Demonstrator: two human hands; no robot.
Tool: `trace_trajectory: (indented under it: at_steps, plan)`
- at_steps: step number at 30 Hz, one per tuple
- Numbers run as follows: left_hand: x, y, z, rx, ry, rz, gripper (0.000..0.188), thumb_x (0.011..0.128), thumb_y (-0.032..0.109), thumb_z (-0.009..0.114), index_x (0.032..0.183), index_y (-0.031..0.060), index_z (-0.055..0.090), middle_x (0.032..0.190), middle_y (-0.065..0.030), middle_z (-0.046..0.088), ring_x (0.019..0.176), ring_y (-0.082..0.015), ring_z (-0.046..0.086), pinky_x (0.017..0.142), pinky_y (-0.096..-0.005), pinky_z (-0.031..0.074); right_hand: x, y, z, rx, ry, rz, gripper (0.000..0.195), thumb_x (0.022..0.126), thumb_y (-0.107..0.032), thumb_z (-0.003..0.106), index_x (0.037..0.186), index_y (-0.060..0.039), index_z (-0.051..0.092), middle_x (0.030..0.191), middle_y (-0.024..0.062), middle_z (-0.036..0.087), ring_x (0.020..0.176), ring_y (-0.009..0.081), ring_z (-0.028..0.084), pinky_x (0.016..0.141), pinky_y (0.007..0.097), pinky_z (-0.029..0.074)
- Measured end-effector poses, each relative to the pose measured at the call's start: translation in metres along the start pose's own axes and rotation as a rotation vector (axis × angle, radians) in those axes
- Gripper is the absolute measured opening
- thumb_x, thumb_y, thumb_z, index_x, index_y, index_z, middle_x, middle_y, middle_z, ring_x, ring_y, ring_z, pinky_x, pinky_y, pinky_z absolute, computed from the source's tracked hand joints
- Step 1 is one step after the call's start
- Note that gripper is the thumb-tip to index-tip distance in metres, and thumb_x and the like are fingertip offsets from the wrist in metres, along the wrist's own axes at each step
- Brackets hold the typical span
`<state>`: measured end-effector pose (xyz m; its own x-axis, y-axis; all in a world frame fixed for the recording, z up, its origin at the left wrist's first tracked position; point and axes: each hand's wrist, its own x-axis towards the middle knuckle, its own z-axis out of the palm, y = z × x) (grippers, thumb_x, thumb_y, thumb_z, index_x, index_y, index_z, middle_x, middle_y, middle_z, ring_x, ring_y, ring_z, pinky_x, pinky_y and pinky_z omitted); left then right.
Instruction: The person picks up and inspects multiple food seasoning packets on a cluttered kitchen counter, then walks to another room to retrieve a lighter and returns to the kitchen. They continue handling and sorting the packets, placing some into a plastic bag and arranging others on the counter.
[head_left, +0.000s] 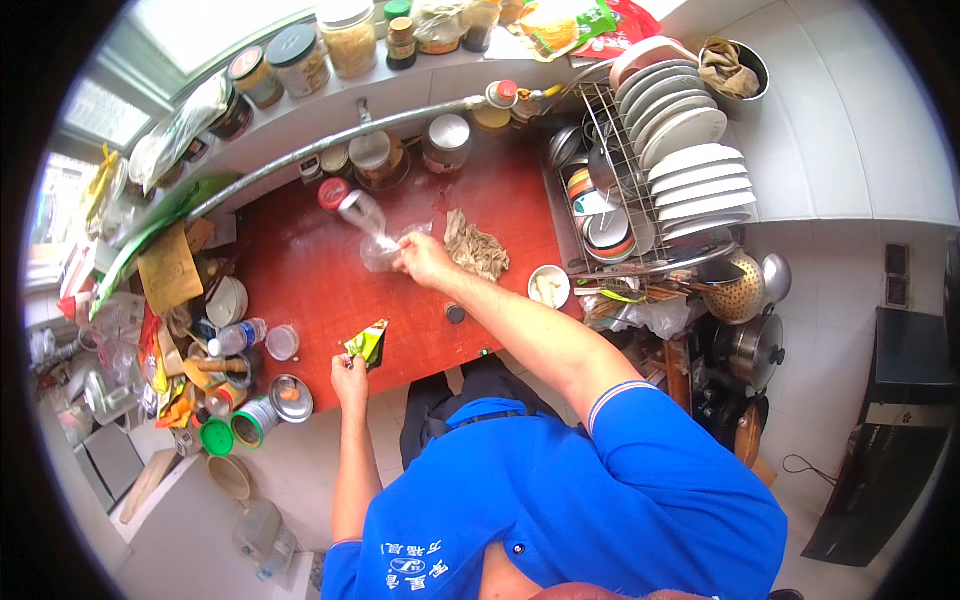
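With my left hand (350, 371) I pinch a green foil packet (367, 343) over the near left part of the red table (420, 330). My right hand (421, 259) reaches to the table's middle, its fingers on the edge of a clear plastic bag (380, 253). Just behind that bag lies a clear jar (363, 213), with a red lid (334, 193) beside it. Right of my right hand is a crumpled brown cloth (477, 247). A small dark cap (454, 313) rests under my right forearm. Near the table's right edge, a white bowl (549, 286) holds pale pieces.
At the right stands a wire dish rack (611, 142) with plates (697, 169) and bowls. Bottles, a green-rimmed can (255, 421) and bags crowd the left side. A metal pipe (300, 157) runs along the back wall, below a sill with jars (298, 60).
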<state>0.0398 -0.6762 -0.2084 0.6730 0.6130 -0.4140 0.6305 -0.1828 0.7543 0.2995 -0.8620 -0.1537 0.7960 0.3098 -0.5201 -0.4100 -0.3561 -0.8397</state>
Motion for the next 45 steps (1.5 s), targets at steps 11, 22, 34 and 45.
trace_trajectory:
  at_steps: [11,22,34,45]
  plan:
    - [0.036,-0.007,0.019,0.04,0.084,-0.007,0.022,0.09,0.017,0.071,0.096,-0.0013,0.06,0.086,-0.0132,0.068,0.076,-0.0203,0.063,0.072,-0.0371,0.052,0.078,-0.172,-0.29,0.062,0.785,-0.428,0.038,0.094,-0.014,0.062,0.123,0.0086,0.056,0.09,0.0164,0.073,0.077,0.0244,0.071,0.071,0.0384,0.057]
    - [0.084,-0.007,0.023,0.259,0.197,-0.058,0.033,0.087,0.026,0.072,0.098,-0.0038,0.061,0.089,-0.0199,0.069,0.083,-0.0328,0.067,0.08,-0.0436,0.053,0.151,-0.211,-0.349,0.339,0.688,-0.05,0.028,0.1,-0.024,0.054,0.109,-0.0003,0.065,0.093,0.0124,0.077,0.066,0.0172,0.071,0.044,0.0273,0.044]
    - [0.079,-0.012,0.018,0.263,0.207,-0.028,0.029,0.086,0.024,0.071,0.092,-0.0025,0.059,0.085,-0.0201,0.069,0.081,-0.0329,0.068,0.079,-0.0436,0.053,0.146,-0.244,-0.345,-0.318,0.739,-0.284,0.033,0.099,-0.033,0.061,0.101,-0.0007,0.066,0.08,0.0127,0.076,0.063,0.0199,0.074,0.055,0.0339,0.054]
    - [0.088,-0.012,0.031,0.226,0.196,0.025,0.03,0.087,0.025,0.072,0.093,-0.0012,0.058,0.085,-0.019,0.068,0.08,-0.0342,0.068,0.078,-0.045,0.053,0.079,-0.229,-0.331,-0.801,0.96,-0.732,0.032,0.098,-0.032,0.06,0.096,-0.0014,0.066,0.087,0.0249,0.071,0.087,0.0465,0.069,0.081,0.0541,0.054]
